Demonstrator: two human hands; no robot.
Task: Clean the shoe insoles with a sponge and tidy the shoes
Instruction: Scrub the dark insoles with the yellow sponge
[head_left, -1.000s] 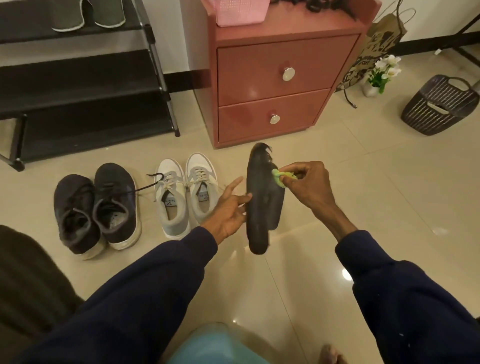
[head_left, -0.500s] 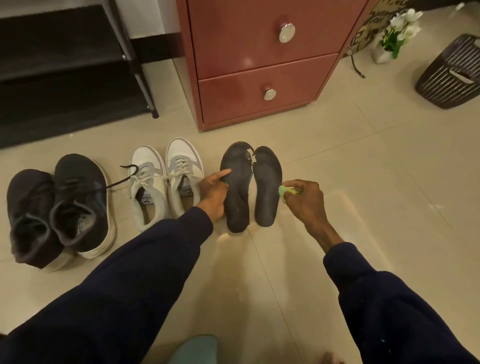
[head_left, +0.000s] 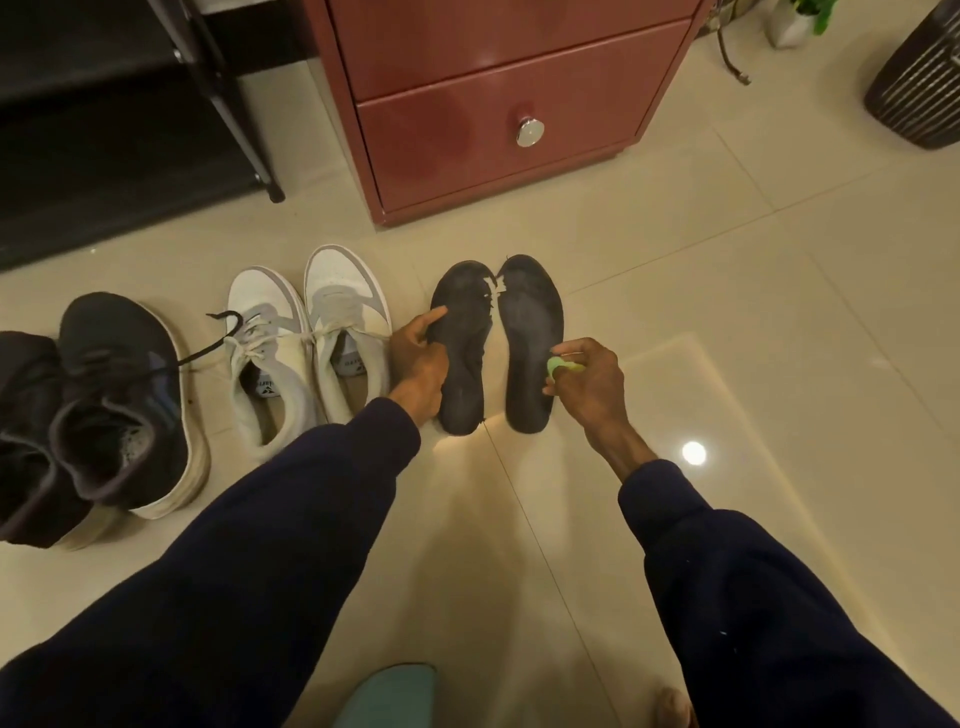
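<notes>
Indoors, on a glossy tiled floor, a red drawer cabinet stood ahead of me, with a black shoe rack to its left. A pair of black sneakers and a pair of white sneakers sat in a row on the tiles, toes toward the furniture. Right of the white pair lay two dark insoles, their frayed toes nearly touching: the left insole and the right insole. My left hand gripped the left insole's outer edge, forefinger stretched along it. My right hand pinched a small green sponge at the right insole's outer edge.
</notes>
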